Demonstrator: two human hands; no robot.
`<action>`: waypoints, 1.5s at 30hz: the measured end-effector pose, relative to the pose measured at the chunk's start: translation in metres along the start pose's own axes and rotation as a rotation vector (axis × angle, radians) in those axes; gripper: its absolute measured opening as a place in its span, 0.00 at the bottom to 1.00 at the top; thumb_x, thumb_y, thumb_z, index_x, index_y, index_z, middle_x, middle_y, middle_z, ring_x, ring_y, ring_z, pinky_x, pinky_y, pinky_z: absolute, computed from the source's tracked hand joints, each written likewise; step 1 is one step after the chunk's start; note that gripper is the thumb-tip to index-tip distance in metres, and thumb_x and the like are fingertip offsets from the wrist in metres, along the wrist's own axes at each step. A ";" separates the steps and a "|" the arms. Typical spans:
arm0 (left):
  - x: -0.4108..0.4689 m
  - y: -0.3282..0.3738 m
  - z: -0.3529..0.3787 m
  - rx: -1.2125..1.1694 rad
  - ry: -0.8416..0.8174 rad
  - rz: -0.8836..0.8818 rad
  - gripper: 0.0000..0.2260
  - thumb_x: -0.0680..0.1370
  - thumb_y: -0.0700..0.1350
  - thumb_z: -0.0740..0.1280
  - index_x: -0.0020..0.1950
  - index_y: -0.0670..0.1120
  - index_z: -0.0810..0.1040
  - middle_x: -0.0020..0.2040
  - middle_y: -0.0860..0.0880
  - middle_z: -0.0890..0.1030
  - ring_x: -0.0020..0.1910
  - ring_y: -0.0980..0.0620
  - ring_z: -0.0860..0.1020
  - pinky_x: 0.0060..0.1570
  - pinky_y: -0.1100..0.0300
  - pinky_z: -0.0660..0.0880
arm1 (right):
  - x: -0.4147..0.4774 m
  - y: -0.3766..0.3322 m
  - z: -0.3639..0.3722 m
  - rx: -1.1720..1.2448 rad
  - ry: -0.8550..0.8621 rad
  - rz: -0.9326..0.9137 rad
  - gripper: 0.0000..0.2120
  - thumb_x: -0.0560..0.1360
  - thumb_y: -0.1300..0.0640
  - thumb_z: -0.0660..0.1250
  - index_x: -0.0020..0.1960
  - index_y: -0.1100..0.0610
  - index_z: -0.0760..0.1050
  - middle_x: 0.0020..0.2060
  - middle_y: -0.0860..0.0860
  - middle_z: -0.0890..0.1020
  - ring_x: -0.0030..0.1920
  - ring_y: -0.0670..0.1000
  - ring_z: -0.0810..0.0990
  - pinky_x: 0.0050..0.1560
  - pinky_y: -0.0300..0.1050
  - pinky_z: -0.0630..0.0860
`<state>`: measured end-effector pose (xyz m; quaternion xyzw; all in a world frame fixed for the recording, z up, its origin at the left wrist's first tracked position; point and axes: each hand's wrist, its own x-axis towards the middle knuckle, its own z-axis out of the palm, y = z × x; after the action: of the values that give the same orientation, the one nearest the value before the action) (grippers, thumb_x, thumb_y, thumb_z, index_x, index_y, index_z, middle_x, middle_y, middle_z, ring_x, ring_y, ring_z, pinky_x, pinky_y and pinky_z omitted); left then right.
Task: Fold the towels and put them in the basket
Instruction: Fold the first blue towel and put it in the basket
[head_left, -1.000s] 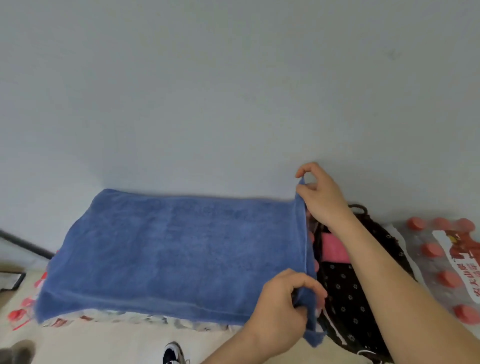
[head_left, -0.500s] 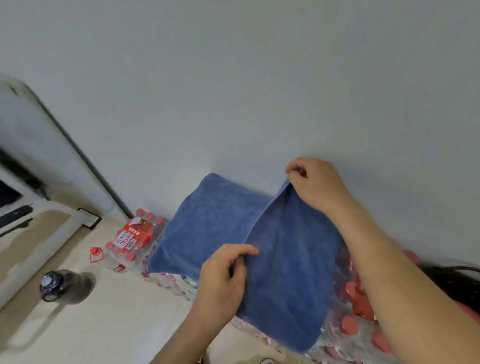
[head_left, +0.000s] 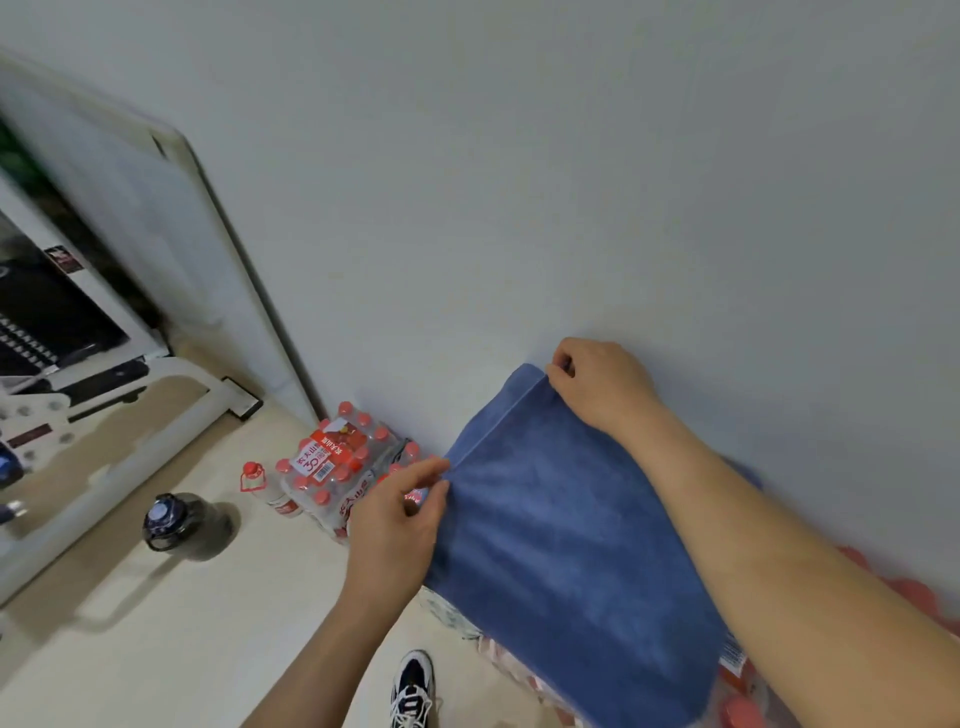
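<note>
Pinching the blue towel (head_left: 561, 545) at two corners of its left edge, the person holds it flat over shrink-wrapped packs of bottles (head_left: 740, 709) that stand against the wall (head_left: 571, 182). The towel lies doubled, with two layers showing along that left edge, one just above the other. It runs from the far corner at the wall down toward the lower right of the view, and its near end hangs over the packs.

The right hand (head_left: 597, 384) is at the far corner, close to the wall, with its fingers (head_left: 563, 364) curled and the cloth gripped between them and the thumb. Its forearm crosses above the towel's right side. The left hand (head_left: 395, 525) is at the near corner of the same edge, where the thumb and the tips of its fingers (head_left: 426, 470) nip the hem.

Left of the towel, on the pale floor (head_left: 182, 649), stands another pack of red-capped water bottles (head_left: 337, 457), and a single bottle (head_left: 260, 486) stands just beside it. A dark jug (head_left: 176, 525) with a lid stands further left, apart from the pack. A black-and-white sneaker (head_left: 413, 691) shows at the bottom edge, between the left forearm and the towel. Blurred white furniture (head_left: 104, 483) fills the far left.
</note>
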<state>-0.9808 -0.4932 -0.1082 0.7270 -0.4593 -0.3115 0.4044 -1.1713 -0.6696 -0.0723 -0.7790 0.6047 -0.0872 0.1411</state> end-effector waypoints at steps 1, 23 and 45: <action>0.003 -0.003 0.000 -0.013 0.016 -0.025 0.10 0.77 0.43 0.67 0.55 0.55 0.82 0.50 0.62 0.82 0.47 0.63 0.79 0.49 0.69 0.75 | 0.003 -0.002 0.004 0.009 0.018 0.003 0.09 0.78 0.51 0.58 0.47 0.52 0.75 0.41 0.48 0.80 0.42 0.53 0.78 0.43 0.48 0.76; 0.028 -0.014 0.008 0.353 -0.209 0.016 0.07 0.81 0.48 0.60 0.53 0.54 0.77 0.46 0.58 0.79 0.43 0.59 0.75 0.42 0.64 0.72 | -0.003 -0.001 0.046 0.161 -0.115 -0.065 0.22 0.80 0.58 0.58 0.74 0.56 0.63 0.69 0.52 0.72 0.67 0.53 0.70 0.66 0.43 0.65; 0.127 0.027 0.081 -0.170 -0.121 -0.129 0.08 0.73 0.40 0.71 0.50 0.50 0.80 0.42 0.54 0.82 0.41 0.58 0.80 0.46 0.60 0.77 | 0.005 -0.008 0.057 0.325 -0.067 0.098 0.16 0.77 0.57 0.64 0.65 0.55 0.74 0.59 0.53 0.78 0.59 0.53 0.77 0.62 0.49 0.73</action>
<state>-1.0103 -0.6411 -0.1335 0.6979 -0.4070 -0.4179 0.4155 -1.1452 -0.6658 -0.1241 -0.7180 0.6147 -0.1510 0.2894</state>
